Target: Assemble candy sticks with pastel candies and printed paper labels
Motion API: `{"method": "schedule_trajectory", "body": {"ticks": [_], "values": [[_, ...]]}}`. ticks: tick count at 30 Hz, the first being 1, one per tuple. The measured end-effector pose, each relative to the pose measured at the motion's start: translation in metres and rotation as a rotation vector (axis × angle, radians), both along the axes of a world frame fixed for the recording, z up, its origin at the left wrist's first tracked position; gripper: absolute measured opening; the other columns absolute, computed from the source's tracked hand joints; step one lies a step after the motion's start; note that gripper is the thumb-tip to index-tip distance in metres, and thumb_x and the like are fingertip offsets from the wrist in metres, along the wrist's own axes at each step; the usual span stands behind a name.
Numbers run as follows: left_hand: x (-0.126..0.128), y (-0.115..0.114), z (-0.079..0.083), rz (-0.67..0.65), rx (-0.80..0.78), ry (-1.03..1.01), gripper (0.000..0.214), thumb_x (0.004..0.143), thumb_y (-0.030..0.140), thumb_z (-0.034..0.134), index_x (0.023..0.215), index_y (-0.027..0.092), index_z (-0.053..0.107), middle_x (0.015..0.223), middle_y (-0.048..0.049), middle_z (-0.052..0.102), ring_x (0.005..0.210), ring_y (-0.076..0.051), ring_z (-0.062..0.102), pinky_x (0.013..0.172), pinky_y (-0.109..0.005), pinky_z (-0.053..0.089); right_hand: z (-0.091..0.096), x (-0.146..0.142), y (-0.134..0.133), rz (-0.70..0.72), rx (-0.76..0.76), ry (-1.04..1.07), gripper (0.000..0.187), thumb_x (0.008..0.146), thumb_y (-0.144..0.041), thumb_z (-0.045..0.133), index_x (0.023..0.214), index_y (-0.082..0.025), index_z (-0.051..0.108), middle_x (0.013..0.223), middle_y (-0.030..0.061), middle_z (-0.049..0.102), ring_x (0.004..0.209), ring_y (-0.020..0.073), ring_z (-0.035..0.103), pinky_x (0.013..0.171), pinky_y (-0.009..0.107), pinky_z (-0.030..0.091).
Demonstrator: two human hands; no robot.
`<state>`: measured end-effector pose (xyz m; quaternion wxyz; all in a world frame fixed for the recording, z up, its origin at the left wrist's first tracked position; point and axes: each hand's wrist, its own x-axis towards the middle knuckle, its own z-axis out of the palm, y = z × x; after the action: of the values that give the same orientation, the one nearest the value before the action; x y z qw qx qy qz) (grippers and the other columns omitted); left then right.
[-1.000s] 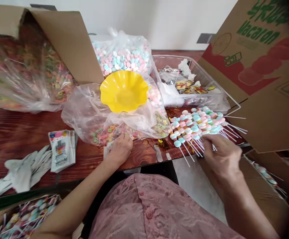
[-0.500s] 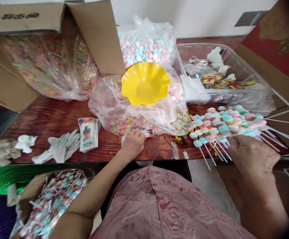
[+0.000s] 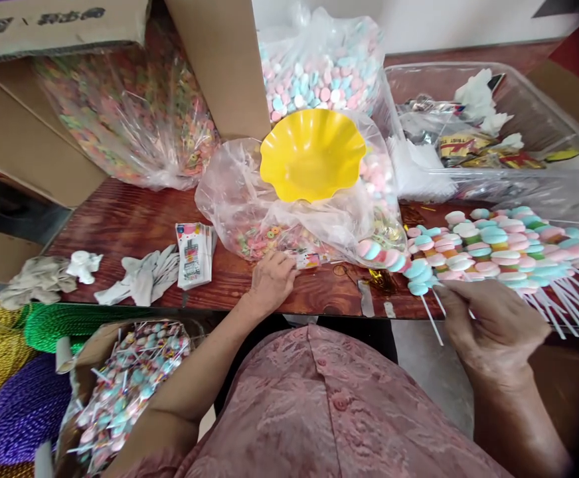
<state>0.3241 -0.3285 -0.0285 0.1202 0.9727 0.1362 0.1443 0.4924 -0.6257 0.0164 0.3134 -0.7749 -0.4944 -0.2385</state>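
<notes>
Wooden table (image 3: 130, 209) — candy skewer (image 3: 395, 259), end hidden by right hand (image 3: 497, 325).

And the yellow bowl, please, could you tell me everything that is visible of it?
The bowl is all yellow, round, with a wavy, flared rim and a smooth, slightly shiny surface, like plastic. It sits open side up on the crumpled clear bag, which touches it from below. Its underside is hidden; whether it is quite level, I cannot tell.

Pink and blue candy skewers (image 3: 493, 236)
</notes>
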Motion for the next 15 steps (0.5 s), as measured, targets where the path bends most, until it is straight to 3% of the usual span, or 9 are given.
{"method": "schedule_trajectory", "body": {"ticks": [3,7,15], "values": [[-0.007,0.001,0.001,-0.020,-0.018,0.010,0.022,0.094,0.020,0.049,0.091,0.017,0.071,0.095,-0.0093,0.067,0.093,-0.021,0.057,0.086,-0.034,0.047,0.001,-0.004,0.021,0.097,-0.006,-0.044,0.023,0.081,-0.009,0.067,0.099,-0.024,0.065,0.076,0.0041,0.068,0.066,0.0209,0.062,0.064,0.035,0.047],[-0.008,0.007,-0.004,-0.006,-0.070,-0.060,0.021,0.092,0.016,0.051,0.083,0.016,0.071,0.087,-0.0081,0.067,0.088,-0.020,0.057,0.083,-0.034,0.047,-0.008,-0.005,0.035,0.128,-0.029,0.016,0.013,0.085,-0.012,0.065,0.092,-0.022,0.066,0.076,0.0039,0.069,0.069,0.0192,0.064,0.067,0.033,0.049],[-0.003,0.021,-0.016,0.019,-0.416,-0.300,0.015,0.081,0.016,0.070,0.067,0.017,0.064,0.068,0.0006,0.061,0.068,-0.013,0.055,0.069,-0.028,0.043,-0.008,-0.011,0.046,0.151,-0.045,0.089,0.006,0.086,-0.014,0.064,0.086,-0.021,0.066,0.072,0.0016,0.068,0.066,0.0159,0.061,0.067,0.031,0.048]]}}
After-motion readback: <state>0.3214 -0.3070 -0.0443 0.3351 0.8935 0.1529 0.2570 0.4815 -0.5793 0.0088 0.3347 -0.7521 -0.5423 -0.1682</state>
